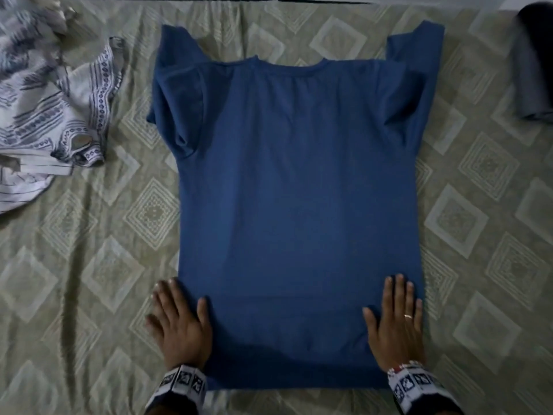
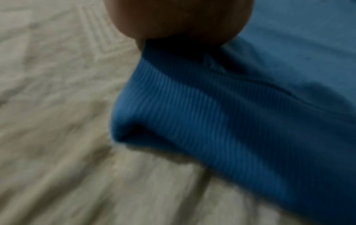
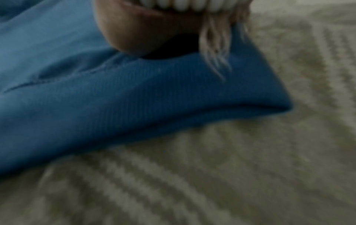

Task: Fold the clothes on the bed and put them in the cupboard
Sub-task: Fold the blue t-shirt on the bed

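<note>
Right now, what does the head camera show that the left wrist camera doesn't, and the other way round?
Head only: the whole blue t-shirt spread flat, both hands pressing its lower corners, the right hand, a patterned white garment and a dark garment.
Left wrist only: the shirt's ribbed hem up close, its corner lifted slightly.
Both: the left hand, the shirt and the patterned bedsheet.

blue T-shirt [image 1: 299,190]: matt knit cloth, smooth and flat over the body; the hem band [image 2: 202,121] shows fine ribbing in the left wrist view.
bedsheet [image 1: 89,280]: pale woven cloth with a raised diamond pattern, a slight sheen, creased in long folds.
patterned garment [image 1: 45,115]: thin white cloth printed with dark bands, crumpled.
dark garment [image 1: 532,70]: grey matt cloth, blurred.
ring [image 1: 407,316]: shiny metal.
wrist bands [image 1: 411,381]: white with black printed squares, material unclear.
fringe [image 3: 215,45]: pale loose threads.
</note>
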